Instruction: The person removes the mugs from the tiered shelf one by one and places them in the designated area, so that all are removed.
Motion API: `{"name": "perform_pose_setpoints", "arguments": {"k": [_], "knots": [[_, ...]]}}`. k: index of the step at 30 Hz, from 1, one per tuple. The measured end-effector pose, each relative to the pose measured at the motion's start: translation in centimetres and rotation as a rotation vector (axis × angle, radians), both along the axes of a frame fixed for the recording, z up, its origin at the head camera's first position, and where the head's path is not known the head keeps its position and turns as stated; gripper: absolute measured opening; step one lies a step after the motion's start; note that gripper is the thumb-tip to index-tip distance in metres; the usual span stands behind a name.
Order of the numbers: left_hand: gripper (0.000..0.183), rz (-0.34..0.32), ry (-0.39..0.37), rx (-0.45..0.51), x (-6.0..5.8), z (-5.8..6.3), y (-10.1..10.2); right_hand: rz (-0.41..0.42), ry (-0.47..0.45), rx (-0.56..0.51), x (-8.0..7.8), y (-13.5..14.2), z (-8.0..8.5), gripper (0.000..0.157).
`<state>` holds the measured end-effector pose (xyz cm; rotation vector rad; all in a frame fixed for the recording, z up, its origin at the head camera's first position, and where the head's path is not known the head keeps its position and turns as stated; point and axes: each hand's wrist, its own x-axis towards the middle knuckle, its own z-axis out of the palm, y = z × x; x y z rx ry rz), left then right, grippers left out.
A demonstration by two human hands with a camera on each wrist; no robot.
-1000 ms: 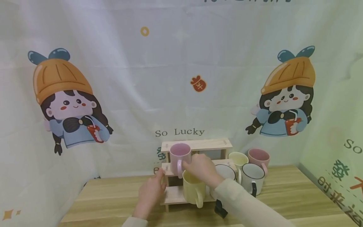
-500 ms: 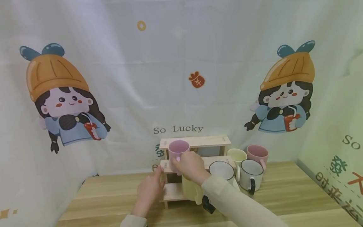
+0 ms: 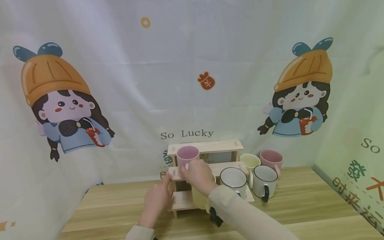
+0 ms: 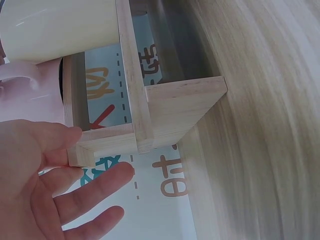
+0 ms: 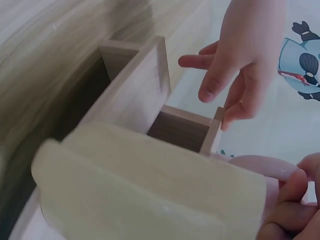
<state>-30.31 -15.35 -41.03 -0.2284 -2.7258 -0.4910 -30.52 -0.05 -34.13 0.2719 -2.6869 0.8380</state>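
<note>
A lilac mug [image 3: 188, 155] stands upright at the left end of the middle tier of a wooden step rack [image 3: 210, 146]. My right hand [image 3: 199, 175] pinches its handle, mostly covering it. At that tier's left end, the thumb and a finger of my left hand [image 3: 157, 195] pinch the board's edge; the left wrist view shows this hand [image 4: 30, 185] with its other fingers stretched out. Below the lilac mug, a yellow mug [image 3: 199, 196] sits on the bottom tier, partly behind my right arm. It fills the foreground of the right wrist view as a pale body [image 5: 150, 180].
A white mug with a black rim [image 3: 233, 178] stands on the rack's right side. Right of the rack, a pale yellow mug [image 3: 250, 161], a pink mug [image 3: 271, 157] and another black-rimmed white mug [image 3: 264, 181] cluster on the wooden table [image 3: 300, 200]. A printed cloth [image 3: 150, 83] hangs behind.
My right hand has shifted left against the lilac mug, covering its handle more. The mug keeps its place on the rack, and my left hand stays at the board's end. The head view has shifted slightly.
</note>
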Motion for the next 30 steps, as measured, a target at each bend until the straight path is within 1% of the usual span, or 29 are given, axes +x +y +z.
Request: {"name": "perform_pose_setpoints", "arguments": {"k": [7, 9, 11, 16, 20, 23, 30], "knots": [[0.044, 0.007, -0.014, -0.008, -0.1, 0.0, -0.1, -0.049, 0.043, -0.006, 0.0, -0.5, -0.7, 0.047], [0.043, 0.006, -0.015, -0.006, -0.1, -0.1, -0.1, -0.063, 0.038, -0.019, 0.0, -0.6, -0.8, 0.047], [0.043, 0.005, -0.017, -0.004, -0.2, -0.1, -0.1, -0.067, 0.055, -0.036, 0.0, -0.7, -0.8, 0.045], [0.044, 0.000, -0.006, -0.010, -0.3, -0.2, -0.2, -0.061, 0.103, -0.075, -0.2, -0.9, -1.0, 0.038], [0.044, -0.001, -0.005, -0.010, -0.3, -0.1, -0.2, -0.061, 0.105, -0.105, -0.3, -0.9, -1.2, 0.034], [0.044, 0.004, -0.005, -0.014, -0.2, 0.0, -0.1, -0.051, 0.110, -0.119, -0.3, -0.8, -1.2, 0.033], [0.042, -0.001, 0.014, -0.023, -0.2, -0.1, -0.2, -0.015, 0.154, -0.129, -0.4, -0.5, -1.0, 0.034]]}}
